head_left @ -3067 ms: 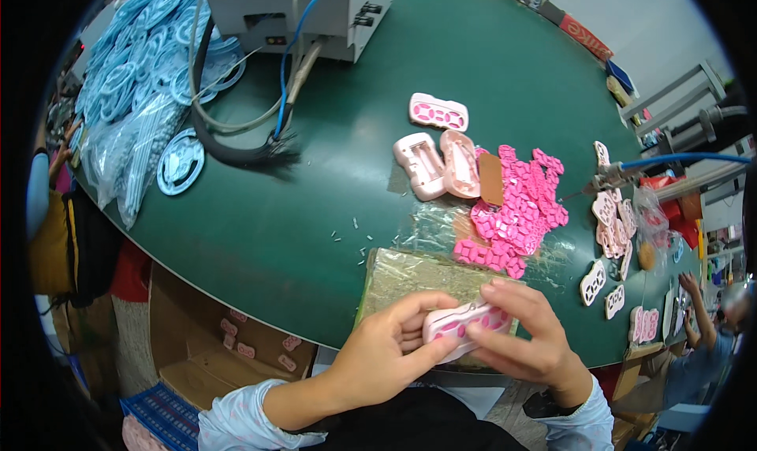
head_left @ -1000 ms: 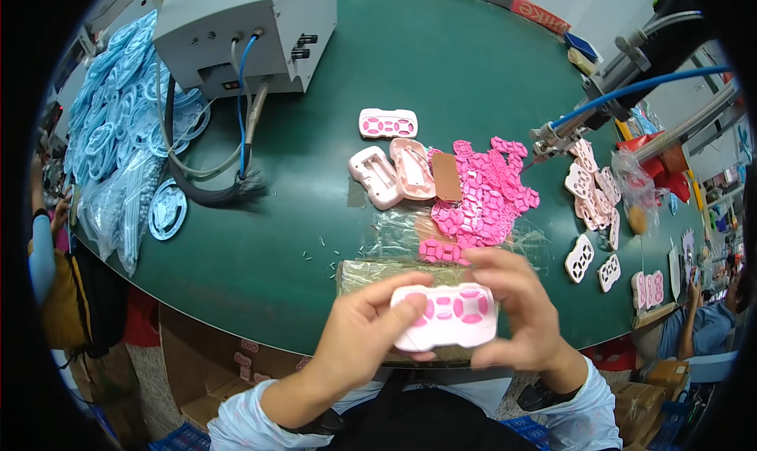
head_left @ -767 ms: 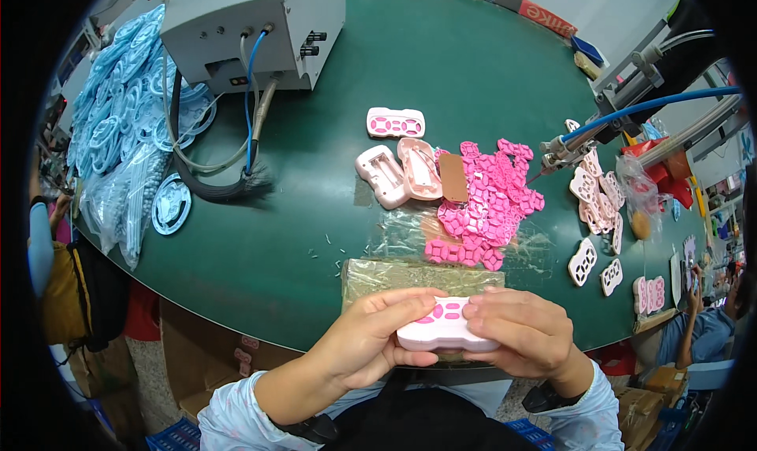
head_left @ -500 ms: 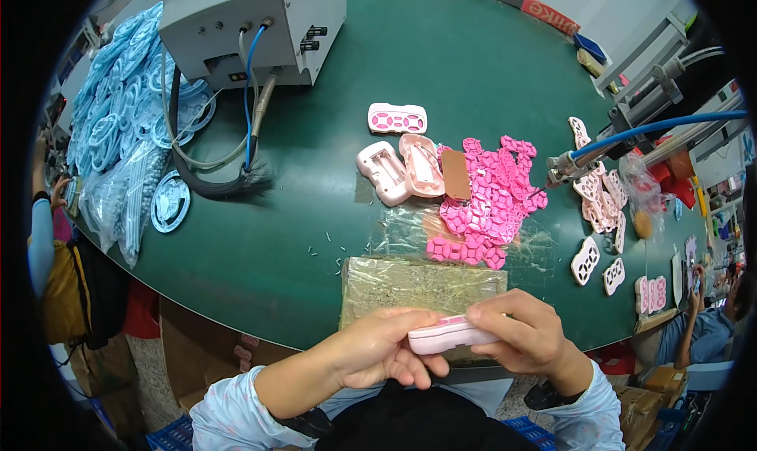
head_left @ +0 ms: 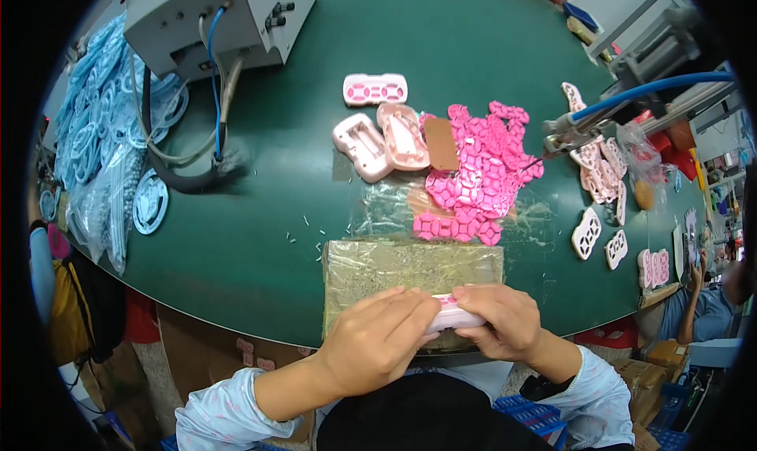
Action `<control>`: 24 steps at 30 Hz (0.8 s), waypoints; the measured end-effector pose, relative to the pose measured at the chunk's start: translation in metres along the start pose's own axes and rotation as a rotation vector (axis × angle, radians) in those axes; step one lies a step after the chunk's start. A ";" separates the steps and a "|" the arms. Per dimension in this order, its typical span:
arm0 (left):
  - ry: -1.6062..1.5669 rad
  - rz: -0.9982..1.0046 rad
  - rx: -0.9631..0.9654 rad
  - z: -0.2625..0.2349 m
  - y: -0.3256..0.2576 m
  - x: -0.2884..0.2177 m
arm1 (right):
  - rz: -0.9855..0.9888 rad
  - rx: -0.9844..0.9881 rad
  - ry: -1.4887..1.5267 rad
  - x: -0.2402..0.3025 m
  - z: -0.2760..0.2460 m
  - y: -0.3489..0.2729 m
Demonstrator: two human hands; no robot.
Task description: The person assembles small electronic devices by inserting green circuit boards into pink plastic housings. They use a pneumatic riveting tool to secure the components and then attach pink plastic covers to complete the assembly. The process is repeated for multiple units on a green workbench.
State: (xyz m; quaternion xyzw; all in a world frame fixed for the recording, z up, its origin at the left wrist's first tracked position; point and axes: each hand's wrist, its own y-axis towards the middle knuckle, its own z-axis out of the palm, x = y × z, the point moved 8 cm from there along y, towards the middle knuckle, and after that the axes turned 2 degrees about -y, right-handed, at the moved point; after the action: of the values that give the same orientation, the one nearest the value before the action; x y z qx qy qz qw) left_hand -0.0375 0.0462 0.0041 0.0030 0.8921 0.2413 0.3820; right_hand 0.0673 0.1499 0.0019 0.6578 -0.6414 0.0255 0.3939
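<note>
My left hand (head_left: pixel 371 342) and my right hand (head_left: pixel 505 321) are both closed on a pale pink toy controller (head_left: pixel 456 317) with bright pink buttons. The left fingers wrap over its left end, hiding much of it; the right thumb and fingers pinch the other end. It is held just above the front of a tape-wrapped block (head_left: pixel 410 268). Beyond the block lies a heap of pink button pieces (head_left: pixel 482 171), with a brown card (head_left: pixel 441 144) at its left. Two pale pink case halves (head_left: pixel 369 150) lie beside the card, and another controller (head_left: pixel 375 90) lies behind them.
A grey machine box (head_left: pixel 213 17) with a blue hose and cables stands back left, near heaped light-blue plastic parts (head_left: pixel 98 112). At right, a metal arm (head_left: pixel 572 132) reaches over the green table near pale faceplates (head_left: pixel 586 234). Another person (head_left: pixel 694 301) sits at the far right.
My left hand has turned over from an open-fingered hold underneath and now wraps over the controller's left end. The view has shifted slightly.
</note>
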 end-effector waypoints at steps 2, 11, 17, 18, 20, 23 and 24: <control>-0.070 -0.040 -0.002 -0.005 0.004 0.005 | 0.065 0.027 0.035 -0.004 -0.003 0.003; -0.474 -0.542 0.182 -0.006 0.008 0.036 | 0.612 0.150 0.565 -0.031 0.016 0.008; -0.130 -0.145 -0.076 -0.018 0.000 0.010 | 0.193 0.180 0.162 0.002 0.004 0.033; -0.087 -0.100 -0.091 -0.016 -0.002 0.008 | 0.165 0.180 0.093 0.007 0.005 0.031; -0.044 -0.032 -0.094 -0.013 -0.001 0.005 | 0.085 0.169 -0.065 0.016 0.006 0.029; 0.036 0.028 -0.094 -0.008 -0.001 0.003 | 0.022 0.108 -0.149 0.019 0.009 0.022; 0.069 0.046 -0.095 -0.008 -0.001 -0.001 | 0.017 0.105 -0.142 0.019 0.009 0.022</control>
State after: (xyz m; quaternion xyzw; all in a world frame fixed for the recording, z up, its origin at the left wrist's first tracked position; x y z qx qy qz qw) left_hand -0.0423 0.0415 0.0089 -0.0031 0.8919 0.2920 0.3453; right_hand 0.0478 0.1322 0.0164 0.6721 -0.6713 0.0157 0.3121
